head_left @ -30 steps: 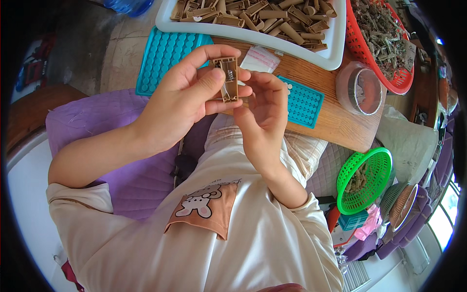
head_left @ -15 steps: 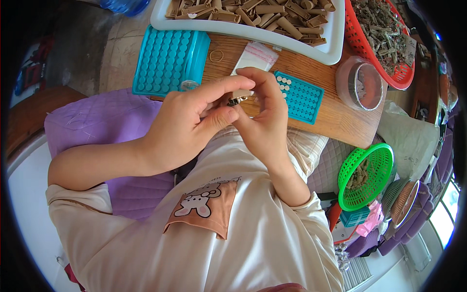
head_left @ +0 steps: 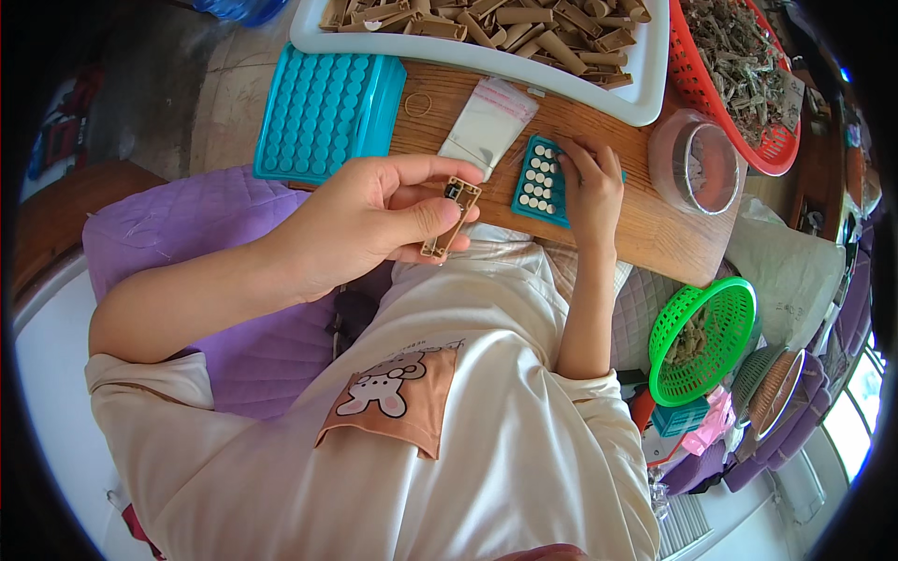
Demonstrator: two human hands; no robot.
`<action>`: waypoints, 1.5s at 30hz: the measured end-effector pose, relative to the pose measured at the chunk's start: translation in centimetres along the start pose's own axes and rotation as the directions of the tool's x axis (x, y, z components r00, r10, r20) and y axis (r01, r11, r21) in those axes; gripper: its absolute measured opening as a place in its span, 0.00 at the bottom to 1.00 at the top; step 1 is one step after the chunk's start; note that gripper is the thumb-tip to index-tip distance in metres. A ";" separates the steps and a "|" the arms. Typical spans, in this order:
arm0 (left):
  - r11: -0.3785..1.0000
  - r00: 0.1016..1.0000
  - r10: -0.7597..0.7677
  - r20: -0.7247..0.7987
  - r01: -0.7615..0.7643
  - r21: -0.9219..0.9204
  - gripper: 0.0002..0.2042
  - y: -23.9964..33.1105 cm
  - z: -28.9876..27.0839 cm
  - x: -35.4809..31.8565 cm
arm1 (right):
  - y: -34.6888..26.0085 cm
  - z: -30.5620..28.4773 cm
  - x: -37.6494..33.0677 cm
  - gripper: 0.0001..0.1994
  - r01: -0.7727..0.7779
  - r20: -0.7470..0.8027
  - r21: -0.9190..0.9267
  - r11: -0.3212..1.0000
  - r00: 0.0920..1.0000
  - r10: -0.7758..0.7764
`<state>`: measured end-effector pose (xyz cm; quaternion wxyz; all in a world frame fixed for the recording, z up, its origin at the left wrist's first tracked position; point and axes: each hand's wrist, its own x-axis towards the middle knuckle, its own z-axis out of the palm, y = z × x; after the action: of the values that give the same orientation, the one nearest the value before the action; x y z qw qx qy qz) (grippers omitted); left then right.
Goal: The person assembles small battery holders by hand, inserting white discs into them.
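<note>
Between left hand [head_left: 374, 220] fingertips, small tan frame [head_left: 450, 217]

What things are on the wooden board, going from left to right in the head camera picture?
Big teal plastic tray with round holes → clear plastic bag → small teal tray with white dots → right hand → round clear container.

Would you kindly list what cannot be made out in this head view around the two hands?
- Right hand: its fingertips cover part of the small teal tray, so any pick there is hidden.
- Left hand: the thumb covers the middle of the small tan frame.
- White tray of tan pieces: cut off by the top edge.
- Clear round container: contents too blurred to tell.
</note>
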<state>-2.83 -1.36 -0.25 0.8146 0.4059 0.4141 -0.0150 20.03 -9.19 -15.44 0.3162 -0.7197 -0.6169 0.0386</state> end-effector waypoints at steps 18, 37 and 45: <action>0.995 0.996 0.093 -0.010 -0.093 0.029 0.18 -0.6 0.0 0.1 | -9.4 -2.3 -1.6 0.08 -0.106 -0.243 0.533 0.840 0.931 0.272; 0.999 0.997 0.028 -0.067 -0.026 0.033 0.11 -0.6 0.0 0.0 | -5.4 -3.4 -1.9 0.13 -0.181 -0.024 0.242 0.953 0.981 0.193; 0.999 0.998 -0.048 -0.048 0.049 0.021 0.11 -0.4 0.2 0.0 | -3.0 -2.8 -4.7 0.08 -0.242 0.160 -0.051 0.969 0.956 0.247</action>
<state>-2.85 -1.76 -0.47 0.7995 0.4048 0.4428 -0.0297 17.59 -14.51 -13.29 0.2455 -0.7896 -0.5478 0.1270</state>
